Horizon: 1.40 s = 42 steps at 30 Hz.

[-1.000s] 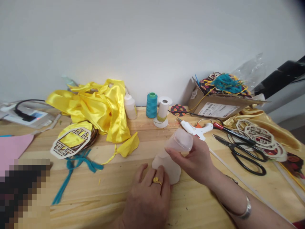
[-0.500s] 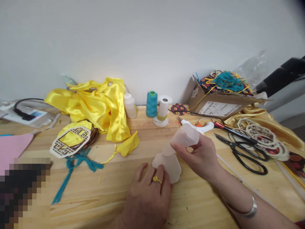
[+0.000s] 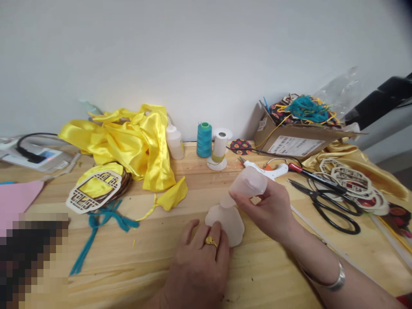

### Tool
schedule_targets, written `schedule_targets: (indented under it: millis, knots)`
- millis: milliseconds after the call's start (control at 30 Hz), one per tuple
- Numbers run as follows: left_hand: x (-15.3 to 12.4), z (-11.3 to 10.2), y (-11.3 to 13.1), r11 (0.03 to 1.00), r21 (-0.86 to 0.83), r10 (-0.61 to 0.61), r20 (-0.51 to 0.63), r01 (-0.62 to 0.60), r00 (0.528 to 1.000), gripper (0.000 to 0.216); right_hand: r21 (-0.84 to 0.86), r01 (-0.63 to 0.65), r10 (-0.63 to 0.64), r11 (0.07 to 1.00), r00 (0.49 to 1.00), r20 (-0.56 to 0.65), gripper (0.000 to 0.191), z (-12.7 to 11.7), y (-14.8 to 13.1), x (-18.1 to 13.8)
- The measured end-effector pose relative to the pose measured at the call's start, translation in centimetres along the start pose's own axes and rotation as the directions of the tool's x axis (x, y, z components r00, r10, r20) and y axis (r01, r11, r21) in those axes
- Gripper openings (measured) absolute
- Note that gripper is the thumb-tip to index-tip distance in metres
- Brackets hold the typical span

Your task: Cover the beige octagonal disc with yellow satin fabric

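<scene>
A frosted, translucent plastic piece with a flared base (image 3: 229,221) rests on the wooden table (image 3: 128,253) in front of me. My left hand (image 3: 199,266), a gold ring on one finger, lies over the base's near edge with fingers curled on it. My right hand (image 3: 272,208) pinches a frosted cup-shaped piece (image 3: 247,182), tilted, its narrow end meeting the top of the base. A silver bangle circles my right wrist.
Yellow satin cloth (image 3: 128,141) and a wooden lattice frame (image 3: 93,191) lie left, with teal cord (image 3: 96,227). Behind stand a glue bottle (image 3: 174,141) and teal (image 3: 204,139) and white (image 3: 220,148) spools. A glue gun (image 3: 267,171), black scissors (image 3: 328,201), lattice pieces (image 3: 354,184), a cardboard box (image 3: 296,137) sit right.
My right hand has lifted and tilted the cup-shaped piece slightly up and to the right on the base. My left hand has stayed on the base.
</scene>
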<state>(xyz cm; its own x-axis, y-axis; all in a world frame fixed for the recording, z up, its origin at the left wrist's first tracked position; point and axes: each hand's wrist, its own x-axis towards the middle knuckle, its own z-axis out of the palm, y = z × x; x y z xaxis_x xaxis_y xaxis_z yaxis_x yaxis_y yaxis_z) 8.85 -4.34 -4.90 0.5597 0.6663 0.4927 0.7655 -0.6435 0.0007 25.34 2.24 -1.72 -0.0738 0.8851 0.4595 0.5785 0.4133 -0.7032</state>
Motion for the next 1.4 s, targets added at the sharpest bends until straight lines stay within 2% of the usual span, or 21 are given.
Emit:
schedule_targets:
  millis: [233,500,700,867,1100,1400]
  knots:
    - [0.1,0.0,0.1,1.000,-0.005,-0.011,0.002,0.011,1.000,0.016,-0.029,-0.034,0.034,0.999,0.999,0.008,0.014,-0.4,0.3,0.1]
    - [0.2,0.0,-0.3,1.000,0.008,-0.022,0.018,0.022,1.000,0.017,0.101,0.014,-0.018,0.995,0.999,0.042,0.017,0.5,-0.5,-0.1]
    - [0.0,-0.1,-0.2,1.000,0.011,-0.012,0.020,0.012,1.000,0.016,0.136,-0.016,0.003,0.991,0.995,0.100,0.017,0.9,-1.0,-0.1]
    - [0.1,-0.1,-0.2,1.000,0.007,-0.016,-0.005,0.016,1.000,0.015,0.092,-0.007,0.004,0.996,0.999,0.039,0.015,0.5,-0.5,0.0]
    - [0.1,-0.1,-0.3,1.000,0.011,-0.021,0.017,0.020,1.000,0.016,-0.007,-0.030,0.030,1.000,0.999,0.011,0.016,0.0,0.1,0.2]
    - [0.4,-0.2,-0.5,1.000,0.024,-0.015,0.006,0.015,1.000,0.017,0.013,-0.023,0.023,1.000,1.000,0.005,0.014,-0.3,0.6,0.2]
